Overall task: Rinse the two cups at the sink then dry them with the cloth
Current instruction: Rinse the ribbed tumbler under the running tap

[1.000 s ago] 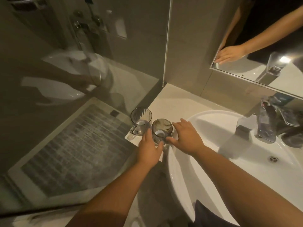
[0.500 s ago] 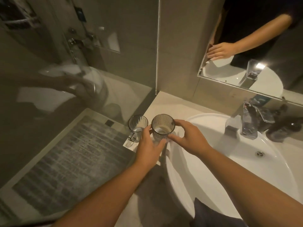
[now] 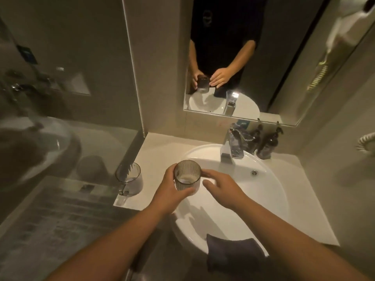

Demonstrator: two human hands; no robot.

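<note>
Ribbed cup (image 3: 187,177) is gripped upright by left hand (image 3: 172,191) over the sink (image 3: 269,191) rim, right hand (image 3: 225,189) relaxed at its 3 o'clock; it should be carried level toward the tap (image 3: 231,147) at 1 o'clock.

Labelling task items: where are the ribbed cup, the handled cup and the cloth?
ribbed cup (image 3: 187,177): head view, ribbed side wall.
handled cup (image 3: 129,179): head view, glass body.
cloth (image 3: 233,252): head view, folded middle.

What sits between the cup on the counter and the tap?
In the head view, the ribbed cup, held by the left hand over the sink.
</note>
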